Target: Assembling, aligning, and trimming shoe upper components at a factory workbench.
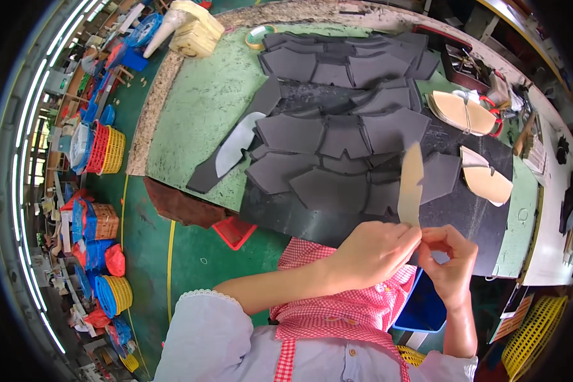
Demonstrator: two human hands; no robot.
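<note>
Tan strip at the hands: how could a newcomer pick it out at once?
Start at the table spread with dark grey pieces. At its near edge, the left hand meets the right hand, and the tan strip extends up the picture from them. Unlike the tan pieces lying farther right, it is narrow and in hand.

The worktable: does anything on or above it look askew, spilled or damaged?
One long dark strip lies slanted, left of the overlapping dark grey pieces, with a pale piece on it; that angle looks askew beside the rows. No spill shows; the held beige piece has no obvious damage.
</note>
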